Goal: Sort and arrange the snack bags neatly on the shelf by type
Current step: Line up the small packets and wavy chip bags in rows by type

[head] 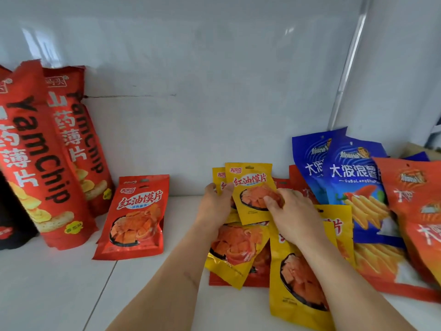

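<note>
Two small yellow snack bags [250, 185] stand upright against the white back wall, one behind the other. My left hand [216, 206] grips their left edge and my right hand [291, 213] pinches the front bag's lower right. Below them several more yellow bags [293, 278] lie in a loose pile on the white shelf [71, 295], over a flat red bag. One small red bag [136, 218] of the same snack leans against the wall to the left, apart from both hands.
Tall red YamChip bags [40, 158] lean at the far left, a black bag [12, 225] beside them. Blue crisp bags [353, 177] and orange-red bags [415, 211] crowd the right. A metal upright [343, 82] rises at the back right.
</note>
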Demonstrator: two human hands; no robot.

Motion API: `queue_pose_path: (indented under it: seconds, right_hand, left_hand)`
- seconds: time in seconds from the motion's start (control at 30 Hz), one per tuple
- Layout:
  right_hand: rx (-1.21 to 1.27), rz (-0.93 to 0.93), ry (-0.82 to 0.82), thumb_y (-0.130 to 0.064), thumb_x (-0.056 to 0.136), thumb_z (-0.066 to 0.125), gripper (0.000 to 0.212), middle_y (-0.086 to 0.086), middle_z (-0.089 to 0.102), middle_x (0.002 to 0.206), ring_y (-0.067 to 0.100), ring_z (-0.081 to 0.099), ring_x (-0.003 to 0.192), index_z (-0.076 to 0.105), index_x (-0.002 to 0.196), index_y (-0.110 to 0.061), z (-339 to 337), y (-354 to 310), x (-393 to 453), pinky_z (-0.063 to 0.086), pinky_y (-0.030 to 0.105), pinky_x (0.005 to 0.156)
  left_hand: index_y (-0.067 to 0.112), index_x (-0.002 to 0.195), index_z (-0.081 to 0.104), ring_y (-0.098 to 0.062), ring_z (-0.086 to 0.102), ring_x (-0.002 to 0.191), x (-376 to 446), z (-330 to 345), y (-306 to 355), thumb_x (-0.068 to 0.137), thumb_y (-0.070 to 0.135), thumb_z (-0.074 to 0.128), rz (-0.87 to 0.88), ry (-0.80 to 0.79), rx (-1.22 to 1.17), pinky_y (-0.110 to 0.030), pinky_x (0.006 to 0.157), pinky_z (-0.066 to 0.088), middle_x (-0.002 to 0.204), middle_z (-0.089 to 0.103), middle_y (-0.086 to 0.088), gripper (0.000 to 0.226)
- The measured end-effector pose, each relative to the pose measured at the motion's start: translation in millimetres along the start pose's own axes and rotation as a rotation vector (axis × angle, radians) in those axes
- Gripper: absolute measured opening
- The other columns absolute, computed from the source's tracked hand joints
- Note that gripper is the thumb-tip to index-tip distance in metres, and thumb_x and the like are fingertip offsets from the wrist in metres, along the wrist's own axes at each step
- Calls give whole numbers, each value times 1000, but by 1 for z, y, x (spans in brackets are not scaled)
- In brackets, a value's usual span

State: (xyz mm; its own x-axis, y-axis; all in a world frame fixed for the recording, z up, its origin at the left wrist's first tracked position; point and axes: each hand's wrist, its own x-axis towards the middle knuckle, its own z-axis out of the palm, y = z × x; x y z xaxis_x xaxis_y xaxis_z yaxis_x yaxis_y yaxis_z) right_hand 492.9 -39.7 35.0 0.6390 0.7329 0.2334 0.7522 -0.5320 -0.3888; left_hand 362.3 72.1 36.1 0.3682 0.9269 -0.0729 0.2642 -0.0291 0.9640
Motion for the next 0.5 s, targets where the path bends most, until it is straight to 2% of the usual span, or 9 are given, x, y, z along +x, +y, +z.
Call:
queue_pose_path:
  seconds: [0.17,0.27,0.3,0.4,0.5]
  right_hand:
    - [80,-18,-20,-61,96,36,63,2,48,146,27,43,132,40,146,-23,0,9,3,39,43,108]
    - [140,-69,-1,-62,95,39,63,-1,49,146,24,44,133,42,145,-24,-2,10,2,39,43,108]
    - [165,-85,2,-62,95,39,63,-1,49,146,22,44,134,42,145,-24,-2,11,2,39,42,109]
    - [258,-132,-24,-61,95,41,63,-3,46,148,18,43,136,41,146,-24,-1,12,1,37,36,109]
    - [283,-189,-51,-59,96,39,63,-3,43,151,17,40,138,37,148,-25,-6,16,5,34,32,109]
  left_hand:
    - [21,148,37,-23,66,111,1,11,6,88,56,65,-13,63,-198,-45,93,56,134,61,-2,76]
    - [20,136,53,-26,74,98,7,14,0,58,66,83,-89,35,-337,-49,86,60,122,71,-4,96]
    - [17,130,59,-28,75,93,9,16,-3,59,59,85,-92,20,-367,-51,84,60,115,74,-6,86]
    - [11,115,65,-33,76,88,1,16,2,84,24,77,-86,13,-436,-56,81,60,101,77,-12,35]
    - [10,111,63,-33,75,84,-4,21,2,93,10,67,-120,18,-556,-47,71,63,101,76,-14,18]
